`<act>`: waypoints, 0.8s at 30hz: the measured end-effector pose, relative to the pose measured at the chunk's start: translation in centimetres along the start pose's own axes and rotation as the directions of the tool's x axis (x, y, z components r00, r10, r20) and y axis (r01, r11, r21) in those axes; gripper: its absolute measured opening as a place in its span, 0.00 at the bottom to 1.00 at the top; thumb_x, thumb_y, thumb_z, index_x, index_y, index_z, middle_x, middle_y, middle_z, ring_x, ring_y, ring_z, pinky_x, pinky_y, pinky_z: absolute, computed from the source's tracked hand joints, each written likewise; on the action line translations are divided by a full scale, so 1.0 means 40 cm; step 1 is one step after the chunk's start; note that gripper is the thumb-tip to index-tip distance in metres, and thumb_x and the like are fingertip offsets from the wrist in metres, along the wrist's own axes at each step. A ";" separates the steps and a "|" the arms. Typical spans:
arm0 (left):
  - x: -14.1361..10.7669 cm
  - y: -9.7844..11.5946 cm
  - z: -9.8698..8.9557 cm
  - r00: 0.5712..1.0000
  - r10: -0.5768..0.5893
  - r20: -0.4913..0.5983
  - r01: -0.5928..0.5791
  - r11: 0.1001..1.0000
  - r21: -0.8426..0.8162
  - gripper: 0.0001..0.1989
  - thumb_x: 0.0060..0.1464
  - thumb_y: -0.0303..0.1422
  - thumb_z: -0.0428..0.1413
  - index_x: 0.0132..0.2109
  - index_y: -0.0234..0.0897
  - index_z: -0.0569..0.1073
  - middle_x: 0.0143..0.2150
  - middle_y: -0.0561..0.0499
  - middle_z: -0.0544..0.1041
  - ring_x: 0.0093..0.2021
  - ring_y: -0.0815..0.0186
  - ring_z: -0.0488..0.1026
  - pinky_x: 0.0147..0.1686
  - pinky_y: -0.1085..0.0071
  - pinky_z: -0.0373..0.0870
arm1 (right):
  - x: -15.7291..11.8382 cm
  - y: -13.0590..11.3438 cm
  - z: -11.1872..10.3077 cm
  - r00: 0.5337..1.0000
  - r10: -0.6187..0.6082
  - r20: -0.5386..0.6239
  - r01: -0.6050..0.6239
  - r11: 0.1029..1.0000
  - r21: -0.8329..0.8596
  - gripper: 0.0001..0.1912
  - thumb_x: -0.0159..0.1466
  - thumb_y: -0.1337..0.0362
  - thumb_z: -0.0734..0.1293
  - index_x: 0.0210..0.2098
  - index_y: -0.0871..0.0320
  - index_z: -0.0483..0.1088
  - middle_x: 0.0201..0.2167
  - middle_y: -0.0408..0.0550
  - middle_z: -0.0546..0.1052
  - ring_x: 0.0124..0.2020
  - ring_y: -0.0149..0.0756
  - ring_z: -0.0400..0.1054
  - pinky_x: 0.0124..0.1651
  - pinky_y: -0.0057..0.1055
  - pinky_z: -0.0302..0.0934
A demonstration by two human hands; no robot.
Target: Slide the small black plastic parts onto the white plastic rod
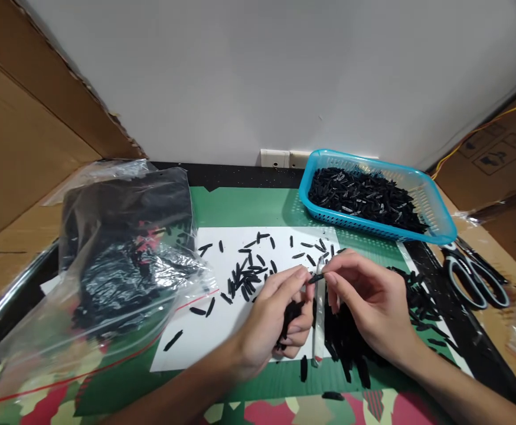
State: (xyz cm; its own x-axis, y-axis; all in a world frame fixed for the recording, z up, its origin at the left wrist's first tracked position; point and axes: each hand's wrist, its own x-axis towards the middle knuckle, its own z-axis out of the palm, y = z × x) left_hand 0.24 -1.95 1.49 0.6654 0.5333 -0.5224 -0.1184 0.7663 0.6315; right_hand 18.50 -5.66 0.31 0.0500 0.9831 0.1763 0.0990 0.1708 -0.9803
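Observation:
My left hand is closed around several small black strips, and its thumb and forefinger pinch one black strip. The fingertips of my right hand grip the other end of that same strip. Below the hands a narrow whitish stick lies upright on the white sheet. Loose black strips are scattered on the sheet to the left of the hands. A dense dark pile lies under my right hand, partly hidden by it.
A blue basket filled with black strips stands at the back right, with grey-and-black scissors beside it. Clear plastic bags holding black pieces lie on the left. Cardboard rises at the left, and a wall socket sits behind.

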 end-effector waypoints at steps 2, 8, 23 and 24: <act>0.003 0.000 -0.003 1.000 0.017 0.009 -0.017 1.000 -0.012 0.20 0.68 0.52 0.53 0.38 0.42 0.63 0.17 0.63 0.58 0.15 0.77 0.44 0.13 0.83 0.43 | -0.003 0.003 -0.007 0.997 -0.073 -0.005 0.073 0.993 -0.088 0.04 0.74 0.65 0.69 0.43 0.53 0.77 0.35 0.45 0.75 0.27 0.29 0.71 0.28 0.26 0.66; 0.010 0.002 -0.006 0.999 0.031 0.016 -0.031 0.999 -0.014 0.16 0.68 0.48 0.54 0.38 0.42 0.65 0.16 0.63 0.57 0.15 0.76 0.45 0.13 0.83 0.44 | 0.001 0.004 -0.017 0.996 -0.087 -0.013 0.086 0.993 -0.081 0.05 0.74 0.65 0.68 0.43 0.53 0.78 0.37 0.46 0.75 0.27 0.29 0.71 0.27 0.28 0.66; 0.008 0.004 -0.007 0.997 0.045 0.070 -0.048 0.998 0.040 0.15 0.67 0.47 0.57 0.41 0.46 0.61 0.17 0.65 0.59 0.15 0.76 0.45 0.13 0.84 0.45 | 0.024 0.010 -0.021 0.998 0.041 0.051 -0.045 0.996 0.076 0.05 0.73 0.62 0.70 0.42 0.55 0.77 0.35 0.43 0.74 0.20 0.23 0.67 0.21 0.25 0.60; 0.008 0.005 -0.006 0.996 0.045 0.071 -0.048 0.998 0.043 0.14 0.67 0.47 0.56 0.42 0.46 0.61 0.17 0.65 0.59 0.15 0.76 0.45 0.13 0.84 0.45 | 0.024 0.011 -0.021 0.998 0.040 0.052 -0.043 0.996 0.074 0.05 0.73 0.62 0.70 0.41 0.55 0.78 0.35 0.43 0.73 0.19 0.23 0.67 0.21 0.25 0.60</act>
State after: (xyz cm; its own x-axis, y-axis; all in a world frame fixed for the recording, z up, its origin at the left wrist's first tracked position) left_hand 0.25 -1.54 1.31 0.7101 0.5401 -0.4517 -0.1182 0.7239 0.6797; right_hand 19.43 -4.70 0.12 0.0021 0.9912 0.1326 0.0230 0.1325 -0.9909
